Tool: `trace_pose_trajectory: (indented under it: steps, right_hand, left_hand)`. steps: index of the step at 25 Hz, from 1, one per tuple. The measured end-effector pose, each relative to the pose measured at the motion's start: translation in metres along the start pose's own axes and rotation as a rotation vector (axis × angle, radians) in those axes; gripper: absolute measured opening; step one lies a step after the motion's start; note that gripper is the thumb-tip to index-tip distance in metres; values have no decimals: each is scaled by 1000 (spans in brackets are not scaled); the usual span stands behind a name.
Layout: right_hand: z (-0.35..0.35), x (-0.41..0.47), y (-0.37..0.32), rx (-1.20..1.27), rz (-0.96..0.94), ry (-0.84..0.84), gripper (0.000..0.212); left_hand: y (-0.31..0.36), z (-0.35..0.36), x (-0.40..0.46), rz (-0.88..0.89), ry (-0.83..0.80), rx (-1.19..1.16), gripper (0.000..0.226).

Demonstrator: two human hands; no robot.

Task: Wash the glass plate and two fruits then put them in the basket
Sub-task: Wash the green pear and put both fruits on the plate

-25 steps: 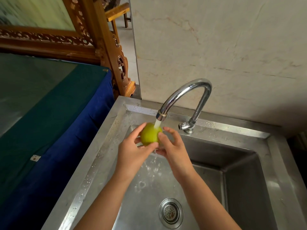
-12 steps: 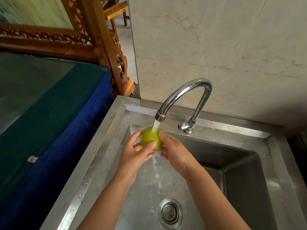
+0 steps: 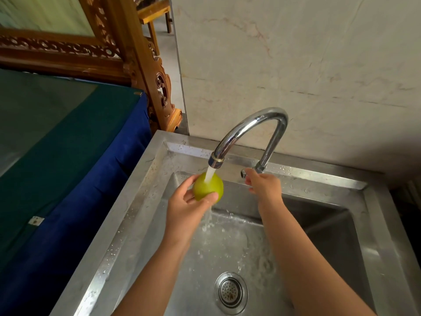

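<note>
My left hand (image 3: 184, 205) holds a round green fruit (image 3: 208, 187) under the running stream from the chrome tap (image 3: 250, 126), over the steel sink (image 3: 141, 201). Water splashes off the fruit into the basin. My right hand (image 3: 262, 184) is off the fruit and up at the tap's small handle (image 3: 245, 173), fingertips touching it. The glass plate, the second fruit and the basket are out of view.
A drain strainer (image 3: 231, 291) sits in the basin's near middle. A table under green and blue cloth (image 3: 68, 156) stands left of the sink. A carved wooden frame (image 3: 127, 53) rises behind it. A marble wall (image 3: 296, 65) backs the tap.
My right hand has let go of the fruit and moved right and up to the tap handle. My left hand alone keeps the fruit under the water.
</note>
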State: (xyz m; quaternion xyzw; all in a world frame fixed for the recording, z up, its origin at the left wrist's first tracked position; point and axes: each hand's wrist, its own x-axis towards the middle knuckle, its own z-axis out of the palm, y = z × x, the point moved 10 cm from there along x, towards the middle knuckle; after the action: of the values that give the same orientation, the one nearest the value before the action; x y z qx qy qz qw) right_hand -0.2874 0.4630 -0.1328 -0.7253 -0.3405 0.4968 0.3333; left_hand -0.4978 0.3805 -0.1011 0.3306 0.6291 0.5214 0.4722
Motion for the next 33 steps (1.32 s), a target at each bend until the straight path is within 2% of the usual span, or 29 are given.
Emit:
trace_pose_trajectory:
  steps: [8,10,12,19,21,24,26,29,31,33]
  right_hand:
    - [-1,17,0,13,-31,56,38]
    - [5,17,3,15,-26,39,28]
    - [9,16,11,44,4,39,27]
    - [23,13,43,331,153,90,19]
    - [28,7,62,407,224,52,16]
    - [28,-13,66,299,236,-65,26]
    - [25,-35,46,196,90,-154,28]
    - [29,-89,3,209,-228,-423,23]
    - [22,-124,-21,136,-418,-555,36]
    - [9,-149,-35,-86,-621,-574,56]
  left_hand:
    - [-15,-1,-1,-77,-14,-141,44]
    - [-17,0,-2,-85,-21,-151,44]
    - [-19,-1,-2,-101,-21,-171,41]
    - [-14,-1,-4,-105,-43,-198,48]
    - [-11,-1,-4,-116,-41,-230,48]
    - [-7,1,-10,-138,-58,-250,42]
    - [0,1,-17,-156,-62,-255,40]
    - [15,3,-36,-148,-111,-141,39]
    - [31,4,-52,-120,-154,3,40]
    - [42,2,-67,-122,-173,104,44]
